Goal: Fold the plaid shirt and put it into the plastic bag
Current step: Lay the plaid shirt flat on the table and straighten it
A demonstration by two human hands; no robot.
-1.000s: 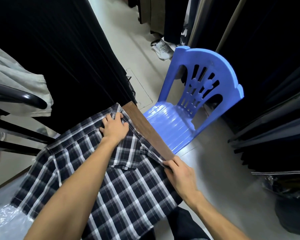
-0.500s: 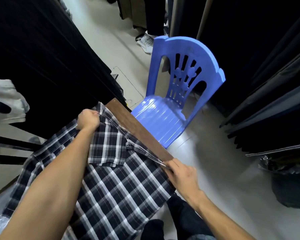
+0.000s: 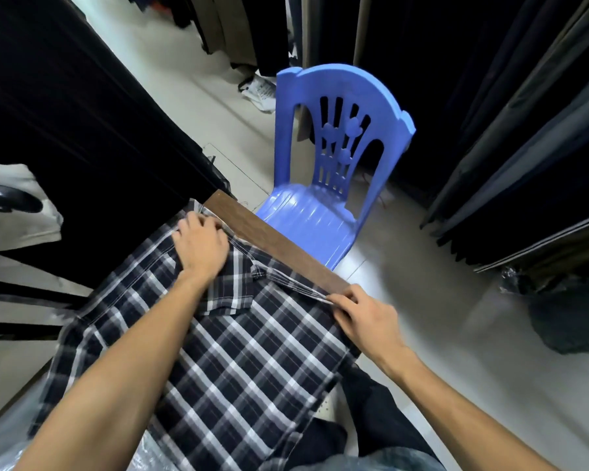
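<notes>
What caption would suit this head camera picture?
Left hand presses the plaid shirt on a table; right hand pinches its edge.

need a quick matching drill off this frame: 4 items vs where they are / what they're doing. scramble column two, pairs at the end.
Column one:
1. left hand
2. right hand
3. blue chair
4. plastic bag

Column two:
A. pinching the edge of the plaid shirt at the table rim
B. crinkled, clear, under the shirt's near corner
C. pressing down near the shirt's collar
D. standing on the floor beyond the wooden table edge

Pairs: 1-C, 2-A, 3-D, 4-B
</notes>
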